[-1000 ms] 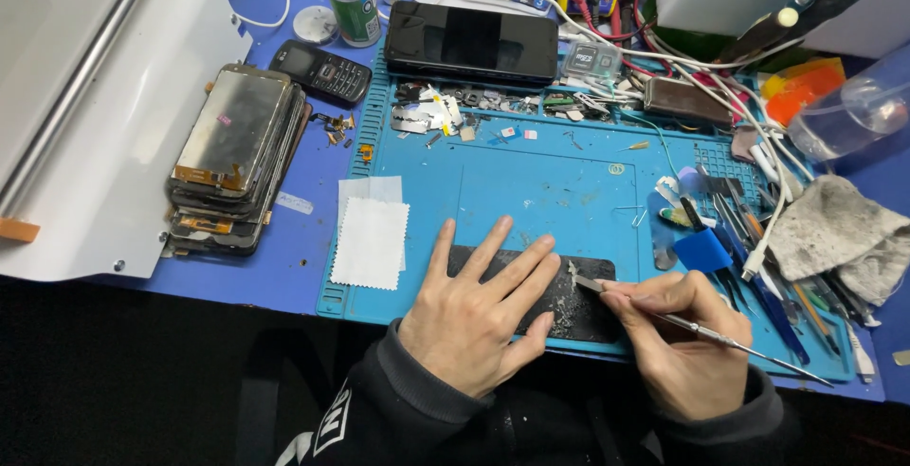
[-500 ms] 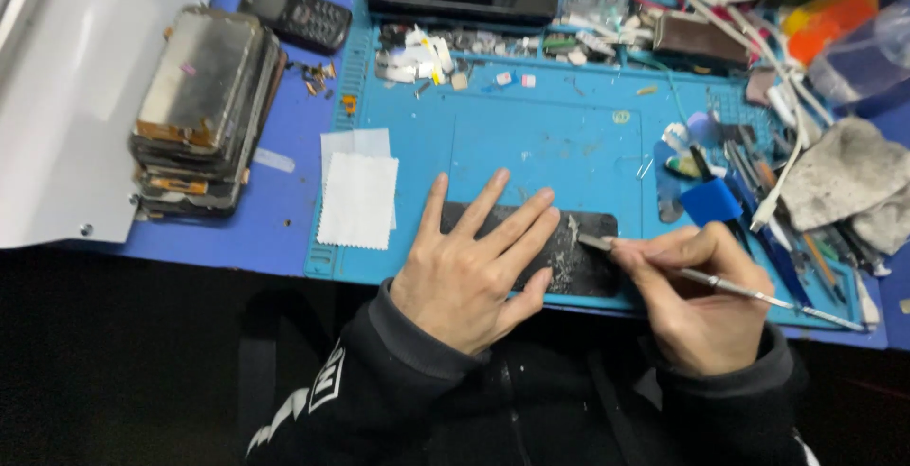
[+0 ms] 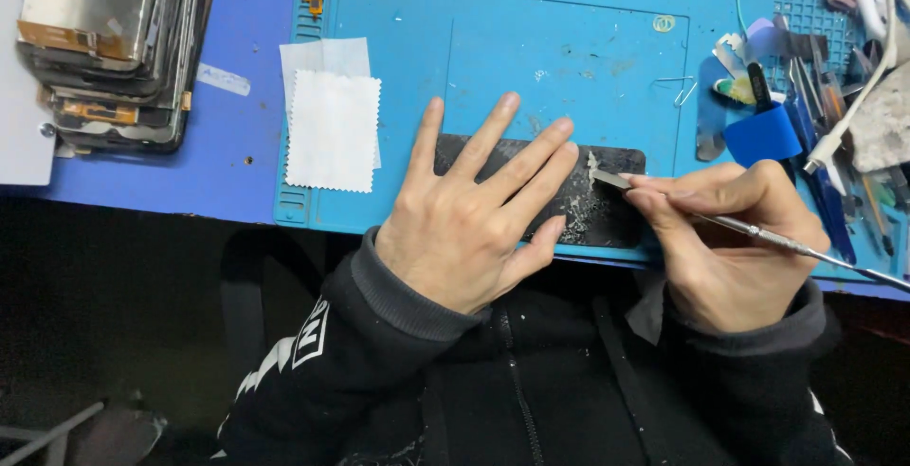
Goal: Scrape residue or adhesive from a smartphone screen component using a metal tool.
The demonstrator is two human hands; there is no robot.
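Phone panel (image 3: pixel 607 202) lies flat on blue work mat (image 3: pixel 493 58), at the mat's 6 o'clock edge, long side running 9 to 3. Surface is black, matte, with pale grey residue and flaky debris clustered toward its 3 o'clock half; the 9 o'clock half is mostly hidden under the palm. Corners look rounded. Whether it is a back cover or a display I cannot tell.

Left hand (image 3: pixel 469 229) rests flat on the panel, fingers spread open and pointing toward 1 o'clock, pressing down, gripping nothing. Thumb tip touches the panel's lower edge.

Right hand (image 3: pixel 725 238) sits at 3 o'clock of the panel, fingers closed in a pen-type pinch on a thin metal scraper tool (image 3: pixel 758 234). Flat tip of the tool touches the panel near its upper 3 o'clock corner, in the residue patch; handle runs off toward 4 o'clock.

Around it:
- White cloth square (image 3: pixel 332 129) with zigzag edges at 9 o'clock of the left hand, lying over a white paper sheet, partly on the mat.
- Stack of phone screens (image 3: pixel 109 44) at 10 o'clock on the blue bench (image 3: pixel 227 158), well apart from the hands.
- Blue plastic pry card (image 3: pixel 763 132) at 1 o'clock of the right hand, near a clutter of tools and a white cable.
- Small screws and bits scattered along the mat's 12 o'clock edge.
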